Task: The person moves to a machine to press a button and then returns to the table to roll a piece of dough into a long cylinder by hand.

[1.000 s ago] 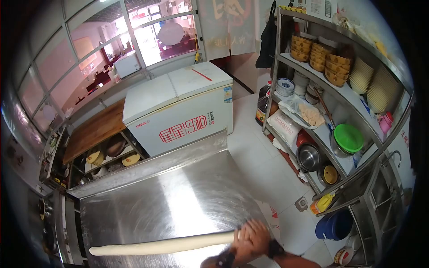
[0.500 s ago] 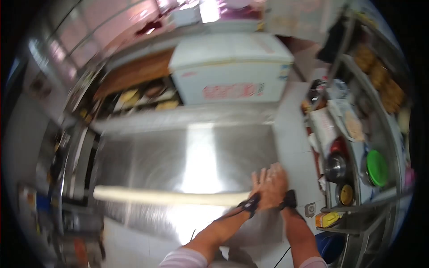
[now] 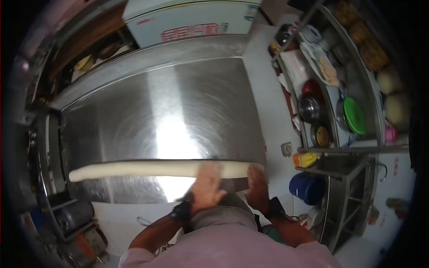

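The dough roll [image 3: 156, 169] lies as one long pale rope across the lower part of the frame, stretched left to right along the near edge of the steel desk [image 3: 178, 102]. Our left hand [image 3: 206, 187] now rests flat on it a little right of centre, and our right hand [image 3: 257, 186] presses its right end at the lower right of the desk. The fingers of both hands look spread and flat rather than curled around the dough, though motion blur keeps us from being sure of each one.

Half a second ago our two hands were crossed close together at the roll's right end; now they have parted, the left hand having moved inward along the dough. We judge this as the hands spreading out while rolling, which would lengthen and even the rope. A full second ago only one hand was clearly on the right end, and the roll lay slightly slanted.

The view has also dropped: the white freezer [image 3: 196, 20], once mid-frame, now sits at the top edge, and the shelf rack [image 3: 339, 111] with its green lid [image 3: 355, 115] and blue bucket [image 3: 308, 187] has slid to the right centre. Our pink sleeves fill the bottom.
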